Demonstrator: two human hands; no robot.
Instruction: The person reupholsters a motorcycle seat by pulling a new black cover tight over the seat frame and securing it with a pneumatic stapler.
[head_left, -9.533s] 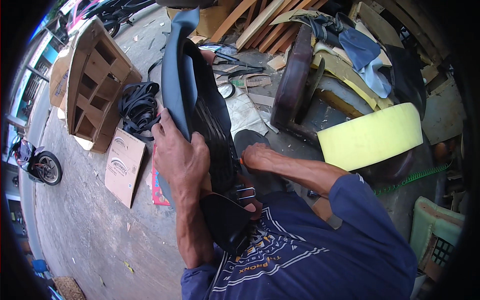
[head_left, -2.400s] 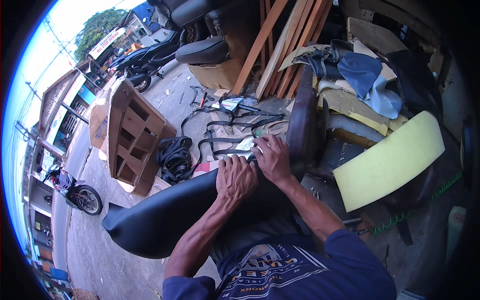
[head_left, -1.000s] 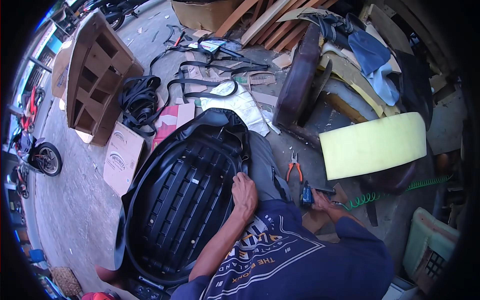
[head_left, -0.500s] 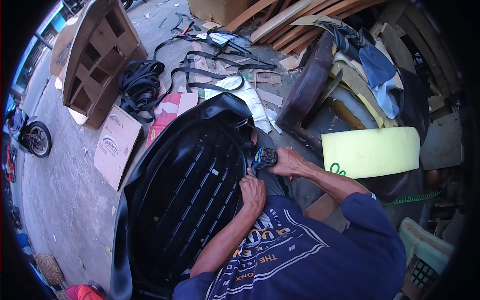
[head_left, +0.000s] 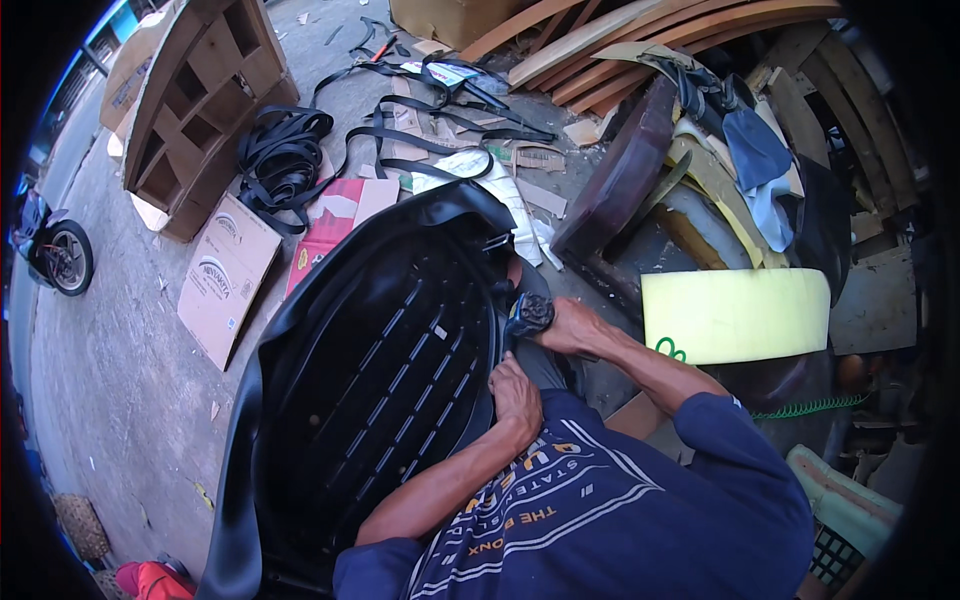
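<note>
Evidently, from my remote view, the black seat shell lies left of centre, hollow side showing. The left hand bends over its right rim, pinching or not I cannot tell; the right hand grips a blue-and-black tool there.

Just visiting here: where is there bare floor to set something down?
The widest free patch is the concrete floor between the black seat, the flat cardboard and the parked motorbike, with just small scraps on it. It's crowded beyond the seat, where black straps lie, and on the right around the yellow foam and maroon cushion.
</note>
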